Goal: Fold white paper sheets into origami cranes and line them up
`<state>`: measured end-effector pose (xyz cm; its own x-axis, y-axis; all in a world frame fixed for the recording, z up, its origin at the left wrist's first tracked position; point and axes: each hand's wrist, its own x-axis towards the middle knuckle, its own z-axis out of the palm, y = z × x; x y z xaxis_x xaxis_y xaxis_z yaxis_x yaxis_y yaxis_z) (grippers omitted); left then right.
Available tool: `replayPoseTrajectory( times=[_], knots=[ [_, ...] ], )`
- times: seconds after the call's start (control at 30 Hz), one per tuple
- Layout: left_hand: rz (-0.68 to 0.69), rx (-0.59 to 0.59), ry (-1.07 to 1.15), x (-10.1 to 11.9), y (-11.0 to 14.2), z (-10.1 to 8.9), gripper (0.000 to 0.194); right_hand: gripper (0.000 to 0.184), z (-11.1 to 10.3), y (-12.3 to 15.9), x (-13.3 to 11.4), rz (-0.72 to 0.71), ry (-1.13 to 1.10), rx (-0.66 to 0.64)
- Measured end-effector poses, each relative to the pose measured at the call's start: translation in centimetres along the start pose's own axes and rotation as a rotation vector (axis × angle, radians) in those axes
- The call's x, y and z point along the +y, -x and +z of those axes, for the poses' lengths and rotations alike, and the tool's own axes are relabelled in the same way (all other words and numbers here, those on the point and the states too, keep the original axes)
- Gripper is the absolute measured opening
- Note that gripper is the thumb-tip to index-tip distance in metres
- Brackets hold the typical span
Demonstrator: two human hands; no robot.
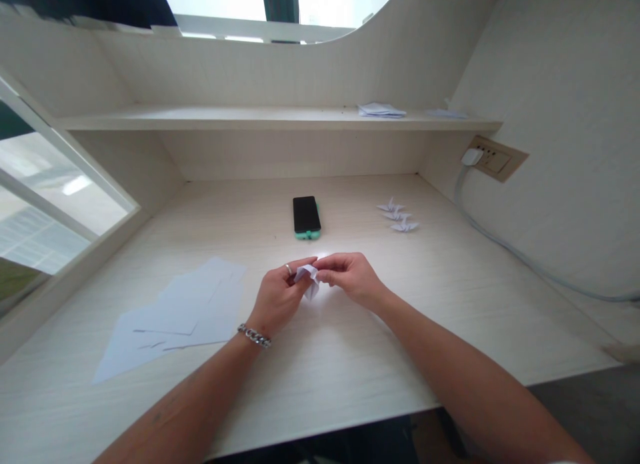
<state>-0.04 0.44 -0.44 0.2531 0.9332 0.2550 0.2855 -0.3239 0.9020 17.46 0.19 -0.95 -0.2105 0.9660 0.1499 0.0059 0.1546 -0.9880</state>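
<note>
A small folded piece of white paper (311, 287) is held between my two hands above the desk. My left hand (280, 294), with a ring and a chain bracelet, pinches it from the left side. On the other side, the fingertips and thumb of my right hand (353, 277) are closed on the paper's upper right edge. Part of the folded paper is hidden behind my fingers. Several folded paper cranes (404, 227) sit in a short row beyond my right hand.
A black phone (307, 215) in a green case lies beyond my hands. White paper sheets (170, 317) overlap on the desk at left. Folded papers (381, 110) rest on the shelf (250, 123). A cable (520, 254) runs from the wall socket (495, 159) along the right.
</note>
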Motion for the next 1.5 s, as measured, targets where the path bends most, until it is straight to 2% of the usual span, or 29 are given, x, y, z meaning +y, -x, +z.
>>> replayPoseTrajectory(
  times=[0.27, 0.63, 0.77, 1.1, 1.3, 1.5],
  knots=[
    [-0.004, 0.018, -0.032, -0.1, 0.0, 0.1, 0.032, 0.015, 0.5, 0.2, -0.3, -0.077, 0.121, 0.094],
    [-0.116, 0.038, 0.286, 0.1, 0.1, 0.8, 0.04, 0.012, 1.2, 0.3, -0.4, -0.141, 0.155, 0.244],
    [-0.139, 0.035, 0.364, 0.1, 0.2, 0.9, 0.036, 0.012, 1.3, 0.3, -0.5, -0.139, 0.163, 0.239],
    [-0.098, 0.101, 0.298, -0.2, -0.1, 0.9, 0.026, 0.016, 1.2, 0.3, -0.1, -0.125, 0.097, 0.248],
    [-0.033, 0.157, 0.208, -0.4, -0.1, 0.9, 0.022, 0.029, 1.5, 0.0, 0.3, -0.049, -0.054, 0.201],
    [-0.017, 0.244, 0.156, -0.1, -0.1, 0.8, 0.025, 0.026, 1.7, 0.2, 0.4, 0.014, -0.048, 0.162]
  ],
)
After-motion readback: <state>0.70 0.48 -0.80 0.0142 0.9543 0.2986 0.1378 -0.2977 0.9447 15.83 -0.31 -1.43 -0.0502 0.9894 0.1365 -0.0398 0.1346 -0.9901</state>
